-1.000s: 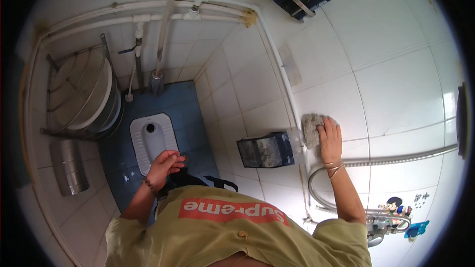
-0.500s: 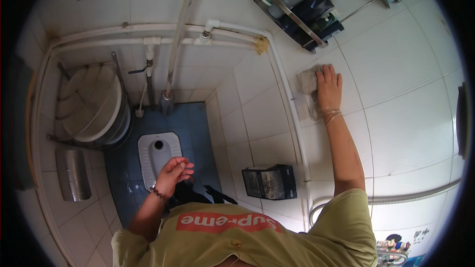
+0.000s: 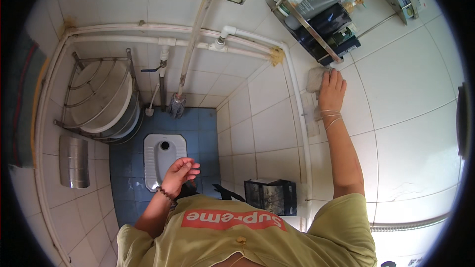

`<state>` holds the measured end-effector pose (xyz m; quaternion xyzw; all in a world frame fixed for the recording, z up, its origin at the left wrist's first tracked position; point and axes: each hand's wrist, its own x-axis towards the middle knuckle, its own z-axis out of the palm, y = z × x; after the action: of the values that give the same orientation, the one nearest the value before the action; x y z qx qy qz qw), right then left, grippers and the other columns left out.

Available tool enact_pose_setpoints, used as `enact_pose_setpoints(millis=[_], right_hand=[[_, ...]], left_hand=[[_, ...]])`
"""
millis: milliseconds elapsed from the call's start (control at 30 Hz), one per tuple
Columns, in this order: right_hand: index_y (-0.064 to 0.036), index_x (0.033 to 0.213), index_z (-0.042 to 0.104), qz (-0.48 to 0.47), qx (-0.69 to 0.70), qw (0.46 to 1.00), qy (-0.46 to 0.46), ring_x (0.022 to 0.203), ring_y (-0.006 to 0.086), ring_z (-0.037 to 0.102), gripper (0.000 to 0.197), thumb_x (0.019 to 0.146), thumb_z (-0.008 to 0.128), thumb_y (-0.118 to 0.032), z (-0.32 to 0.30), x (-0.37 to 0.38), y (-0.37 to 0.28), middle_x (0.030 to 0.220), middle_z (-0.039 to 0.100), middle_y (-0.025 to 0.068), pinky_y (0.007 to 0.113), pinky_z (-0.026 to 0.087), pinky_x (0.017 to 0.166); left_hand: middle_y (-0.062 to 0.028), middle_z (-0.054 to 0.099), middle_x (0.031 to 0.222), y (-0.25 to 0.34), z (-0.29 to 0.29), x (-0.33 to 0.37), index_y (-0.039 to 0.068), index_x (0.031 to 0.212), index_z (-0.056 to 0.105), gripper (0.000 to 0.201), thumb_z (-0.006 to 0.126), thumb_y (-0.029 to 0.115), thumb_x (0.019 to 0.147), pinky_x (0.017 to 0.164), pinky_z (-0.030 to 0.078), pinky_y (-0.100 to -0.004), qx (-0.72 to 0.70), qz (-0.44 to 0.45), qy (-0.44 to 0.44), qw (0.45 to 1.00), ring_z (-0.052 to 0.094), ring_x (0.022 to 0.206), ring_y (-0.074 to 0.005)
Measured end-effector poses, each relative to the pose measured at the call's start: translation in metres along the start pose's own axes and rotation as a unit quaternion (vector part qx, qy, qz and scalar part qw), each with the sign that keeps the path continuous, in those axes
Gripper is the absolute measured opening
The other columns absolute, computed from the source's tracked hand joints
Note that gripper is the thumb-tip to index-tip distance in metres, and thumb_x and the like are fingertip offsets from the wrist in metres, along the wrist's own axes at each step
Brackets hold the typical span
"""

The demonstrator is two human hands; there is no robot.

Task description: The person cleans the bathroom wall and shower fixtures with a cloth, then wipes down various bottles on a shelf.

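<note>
R hand (image 3: 332, 91) has fingers close together, almost straight, laid on the grey cloth (image 3: 314, 81) against the wall (image 3: 396, 89); if it also grips, I cannot tell. Cloth is btw. pipe (image 3: 296, 94) and R hand, near the rack (image 3: 311, 28) w/ bottles (image 3: 330, 18). L hand (image 3: 180, 174) is half curled, thumb near index finger, seen over the toilet (image 3: 150, 160).

- Cloth (image 3: 315, 80) lies on the right wall (image 3: 396, 104), partly under the right hand (image 3: 332, 91) — below the bottle rack (image 3: 311, 32)
- Squat toilet (image 3: 153, 160) lies beyond the left hand (image 3: 181, 174)
- Mop (image 3: 176, 106) stands behind it — basins (image 3: 106, 105) left
</note>
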<state>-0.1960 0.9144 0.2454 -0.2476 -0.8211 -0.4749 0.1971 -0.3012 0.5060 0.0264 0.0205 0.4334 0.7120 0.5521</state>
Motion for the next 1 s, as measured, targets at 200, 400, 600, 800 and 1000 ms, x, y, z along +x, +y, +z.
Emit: enact_pose_setpoints(millis=[200,400,600,800,1000], right_hand=[[-0.0032,0.109,0.047,-0.021,0.026,0.998,-0.044,0.114,0.026,0.036,0.033,0.077,0.042,-0.01,0.004,-0.019,-0.011,0.119,0.042,0.0113,0.04,0.027,0.094],[-0.0023,0.109,0.047,-0.029,0.037,0.996,-0.07,0.113,0.0259,0.036,0.033,0.077,0.042,-0.009,0.035,-0.002,-0.025,0.118,0.043,0.0114,0.037,0.027,0.095],[-0.0022,0.109,0.047,0.008,0.035,0.993,-0.115,0.109,0.0238,0.041,0.034,0.076,0.043,-0.01,0.064,0.032,-0.041,0.116,0.044,0.013,0.035,0.031,0.092],[-0.0026,0.116,0.042,0.244,0.204,0.948,-0.013,0.115,0.0319,0.034,0.036,0.084,0.036,-0.018,0.136,0.052,-0.062,0.122,0.04,0.0167,0.041,0.024,0.097],[-0.0072,0.115,0.045,0.234,0.338,0.912,-0.014,0.115,0.0317,0.034,0.035,0.083,0.039,-0.02,0.108,0.067,-0.055,0.122,0.04,0.0165,0.041,0.025,0.096]], left_hand=[[-0.008,0.057,0.097,0.005,-0.002,0.014,0.006,0.102,0.047,0.021,0.044,0.02,0.087,0.07,0.044,-0.0252,0.01,-0.003,-0.015,1.0,0.056,0.081,-0.0143],[-0.0064,0.056,0.097,0.039,-0.013,0.026,0.005,0.103,0.047,0.022,0.045,0.02,0.087,0.07,0.043,-0.0236,0.031,-0.022,-0.045,0.998,0.055,0.083,-0.013],[-0.0064,0.057,0.096,0.086,-0.049,0.029,0.006,0.104,0.047,0.021,0.044,0.018,0.087,0.07,0.043,-0.0252,0.066,-0.008,-0.021,0.998,0.055,0.082,-0.0138],[-0.0076,0.057,0.093,0.105,-0.086,0.031,0.006,0.102,0.047,0.02,0.044,0.018,0.086,0.068,0.044,-0.0268,0.085,-0.034,0.018,0.996,0.057,0.081,-0.0164],[-0.01,0.056,0.097,0.128,-0.072,0.034,0.004,0.102,0.046,0.022,0.044,0.02,0.087,0.069,0.044,-0.0275,0.077,-0.059,0.01,0.995,0.056,0.081,-0.0179]])
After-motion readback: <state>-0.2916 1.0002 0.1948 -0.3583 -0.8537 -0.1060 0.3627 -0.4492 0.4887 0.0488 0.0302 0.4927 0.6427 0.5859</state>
